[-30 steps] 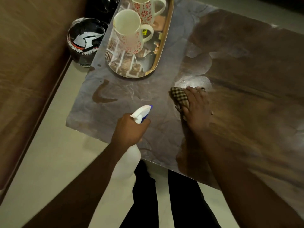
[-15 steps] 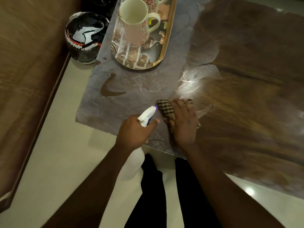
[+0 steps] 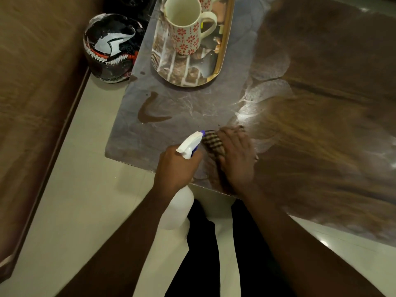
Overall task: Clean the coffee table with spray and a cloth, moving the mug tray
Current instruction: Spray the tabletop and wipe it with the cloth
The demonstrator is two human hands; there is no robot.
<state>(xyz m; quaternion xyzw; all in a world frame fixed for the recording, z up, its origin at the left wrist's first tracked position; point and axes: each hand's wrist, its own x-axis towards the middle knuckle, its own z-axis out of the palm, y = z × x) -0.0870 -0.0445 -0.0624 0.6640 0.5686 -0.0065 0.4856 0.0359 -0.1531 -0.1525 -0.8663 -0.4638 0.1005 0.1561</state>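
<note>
Right hand (image 3: 236, 156) and cloth (image 3: 213, 143) have slid back toward the near edge of the coffee table (image 3: 321, 136) since a second ago, now just beside the left hand; half a second ago they were already close to this spot. Right hand lies flat on the checked cloth, fingers fairly straight, pressing it to the tabletop near the front left corner. Left hand (image 3: 176, 167) grips the neck of the white spray bottle (image 3: 177, 207), fingers curled round it; the nozzle points at the cloth and nearly touches it, the bottle body hangs below the table edge. The tray (image 3: 222, 54) sits at the far left of the table, well apart from the hands, with a red-flowered mug (image 3: 185, 24) upright on it and a second mug partly cut off at the top. Left part of the tabletop looks dull and filmy with a dark curved streak (image 3: 150, 113); right part shows bare wood grain. A black helmet (image 3: 109, 54) stands on the floor just beside the table's far left corner.
</note>
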